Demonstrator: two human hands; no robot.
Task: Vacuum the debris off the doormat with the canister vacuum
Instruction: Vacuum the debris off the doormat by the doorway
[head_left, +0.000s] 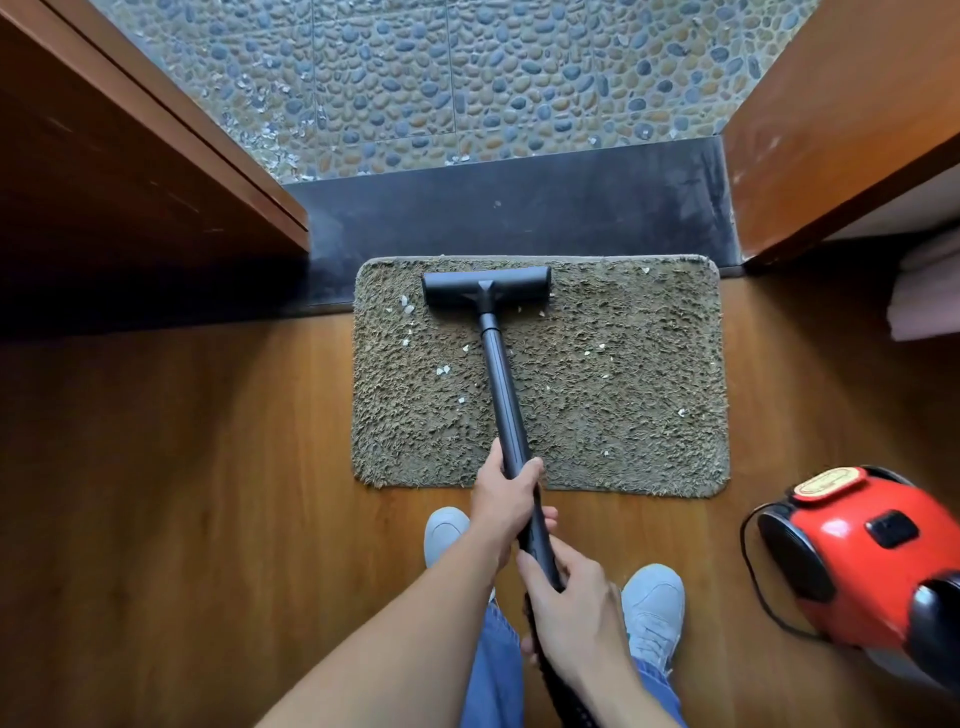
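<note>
My left hand (506, 499) is wrapped round the black metal vacuum wand (501, 384), just at the near edge of the shaggy olive-brown rectangular doormat (623, 374). My right hand (576, 618) grips the same wand lower down, closer to me, fingers curled round it where it meets the ribbed black hose (556, 686). The wand slants away from me across the mat to the wide black T-shaped floor head (487, 287), which sits flat on the pile at the mat's far edge, left of the middle.

Small white flecks of debris (443, 370) lie scattered on the mat, most of them left of the wand, a few on the right half and near the far right corner.

The mat lies on the brown wooden floor (208, 467), its far edge against a dark stone threshold (519, 208). The red and black canister vacuum (872, 561) stands on the floor to my right, well apart from the mat's near right corner, with a thin black cord (750, 582) looping beside it. My pale grey shoes (653, 608) stand just short of the mat's near edge.
</note>
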